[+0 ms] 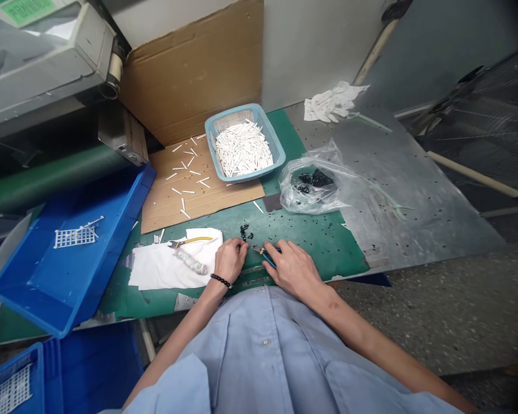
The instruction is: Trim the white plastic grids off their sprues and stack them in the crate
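Gripping pliers, left fingers just beside black bits.

From here I'm looking into a factory workshop: a green-matted workbench, blue plastic bins, a basket of white plastic pieces, cutting pliers, and a machine.

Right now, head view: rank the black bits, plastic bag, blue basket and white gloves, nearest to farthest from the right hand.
From the right hand, holding pliers:
1. Black bits: on the green mat, ahead-left.
2. Plastic bag: ahead.
3. Blue basket: farther ahead-left.
4. White gloves: farthest, ahead-right.
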{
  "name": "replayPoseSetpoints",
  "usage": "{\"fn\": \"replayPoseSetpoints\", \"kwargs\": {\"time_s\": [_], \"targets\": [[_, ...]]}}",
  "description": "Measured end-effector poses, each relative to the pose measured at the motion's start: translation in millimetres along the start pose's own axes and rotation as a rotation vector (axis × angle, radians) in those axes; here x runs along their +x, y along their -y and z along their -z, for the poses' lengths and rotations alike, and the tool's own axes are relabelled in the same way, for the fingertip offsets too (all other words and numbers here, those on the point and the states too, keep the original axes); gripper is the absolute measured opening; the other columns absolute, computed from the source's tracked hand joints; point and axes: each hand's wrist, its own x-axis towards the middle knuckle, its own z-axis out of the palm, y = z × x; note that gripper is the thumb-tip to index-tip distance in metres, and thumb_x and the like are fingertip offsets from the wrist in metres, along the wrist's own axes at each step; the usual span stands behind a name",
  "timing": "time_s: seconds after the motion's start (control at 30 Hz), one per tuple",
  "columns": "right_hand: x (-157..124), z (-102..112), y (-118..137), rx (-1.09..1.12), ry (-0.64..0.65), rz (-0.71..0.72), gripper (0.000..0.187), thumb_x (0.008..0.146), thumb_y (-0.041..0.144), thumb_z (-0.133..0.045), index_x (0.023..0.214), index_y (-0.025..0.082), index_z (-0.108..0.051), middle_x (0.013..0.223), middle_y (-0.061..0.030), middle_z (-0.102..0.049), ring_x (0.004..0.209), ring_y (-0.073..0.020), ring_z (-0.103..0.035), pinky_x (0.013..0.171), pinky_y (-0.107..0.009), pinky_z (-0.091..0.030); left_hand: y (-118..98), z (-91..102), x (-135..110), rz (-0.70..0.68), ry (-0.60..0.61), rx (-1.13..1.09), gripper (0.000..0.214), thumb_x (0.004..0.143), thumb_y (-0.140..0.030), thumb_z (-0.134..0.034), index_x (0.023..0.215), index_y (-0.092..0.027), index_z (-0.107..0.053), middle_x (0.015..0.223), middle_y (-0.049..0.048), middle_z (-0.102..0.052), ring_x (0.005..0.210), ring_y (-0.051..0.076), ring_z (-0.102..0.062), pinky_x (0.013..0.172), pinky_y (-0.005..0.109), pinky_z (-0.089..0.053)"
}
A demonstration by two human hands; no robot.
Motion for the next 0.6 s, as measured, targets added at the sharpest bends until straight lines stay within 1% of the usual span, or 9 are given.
{"fn": "replayPoseSetpoints", "kwargs": {"time_s": [0.07, 0.13, 0.23, 0.3, 0.33, 0.43, 0.6], "targets": [[0, -1, -1, 0.013, -0.022, 0.002, 0.036, 0.094, 0.037, -0.046, 0.125, 0.02, -0.052, 0.098, -0.0082, -0.054, 0.087, -0.0223, -0.05, 0.072, -0.031, -0.036, 0, 2.4, 0, 0.052, 0.03, -0.119, 0.019, 0.084, -0.033, -0.052, 0.078, -0.018, -0.063, 0.068, 0.0018, -0.057, 0.062, 0.014, -0.049, 0.062, 0.026, -0.033], [-1, -2, -2, 0.032, -0.049, 0.014, 0.036, 0.094, 0.037, -0.046, 0.125, 0.02, -0.052, 0.098, -0.0081, -0.054, 0.086, -0.0218, -0.049, 0.073, -0.031, -0.036, 0, 6.7, 0, 0.132, 0.084, -0.316, 0.02, 0.083, -0.035, -0.053, 0.077, -0.017, -0.061, 0.067, 0.0012, -0.056, 0.061, 0.013, -0.047, 0.059, 0.025, -0.033], [-1, -4, -5, 0.075, -0.104, 0.073, 0.037, 0.094, 0.037, -0.047, 0.126, 0.02, -0.051, 0.097, -0.0082, -0.054, 0.085, -0.0211, -0.049, 0.075, -0.03, -0.037, 2, 16.0, 1, 0.264, 0.235, -0.725, 0.021, 0.078, -0.036, -0.058, 0.076, -0.016, -0.057, 0.065, -0.0009, -0.053, 0.055, 0.009, -0.042, 0.053, 0.022, -0.028], [-1, -4, -7, 0.107, -0.149, 0.128, 0.037, 0.093, 0.036, -0.048, 0.126, 0.018, -0.052, 0.096, -0.0082, -0.054, 0.084, -0.0206, -0.048, 0.076, -0.03, -0.037, 5, 23.0, 2, 0.315, 0.345, -0.965, 0.023, 0.075, -0.036, -0.063, 0.075, -0.015, -0.054, 0.066, -0.0012, -0.052, 0.053, 0.007, -0.038, 0.05, 0.02, -0.025], [0, -4, -8, 0.12, -0.17, 0.155, 0.037, 0.093, 0.035, -0.049, 0.125, 0.018, -0.052, 0.095, -0.0082, -0.055, 0.083, -0.0204, -0.048, 0.076, -0.03, -0.037, 6, 26.2, 3, 0.322, 0.384, -1.048, 0.025, 0.074, -0.036, -0.065, 0.074, -0.014, -0.054, 0.067, -0.0005, -0.054, 0.053, 0.006, -0.038, 0.05, 0.019, -0.025], [1, -3, -9, 0.136, -0.204, 0.207, 0.037, 0.092, 0.034, -0.051, 0.125, 0.017, -0.052, 0.094, -0.0082, -0.054, 0.083, -0.0206, -0.048, 0.076, -0.031, -0.038, 8, 32.9, 3, 0.303, 0.433, -1.163, 0.026, 0.072, -0.034, -0.07, 0.073, -0.012, -0.056, 0.071, 0.002, -0.056, 0.055, 0.005, -0.038, 0.049, 0.018, -0.025], [4, 1, -9, 0.124, -0.194, 0.239, 0.037, 0.092, 0.035, -0.05, 0.125, 0.016, -0.052, 0.094, -0.0081, -0.054, 0.084, -0.0212, -0.047, 0.076, -0.032, -0.038, 8, 34.6, 1, 0.291, 0.456, -1.183, 0.028, 0.073, -0.034, -0.072, 0.075, -0.011, -0.058, 0.069, 0.0017, -0.055, 0.054, 0.004, -0.036, 0.048, 0.017, -0.024]]}}
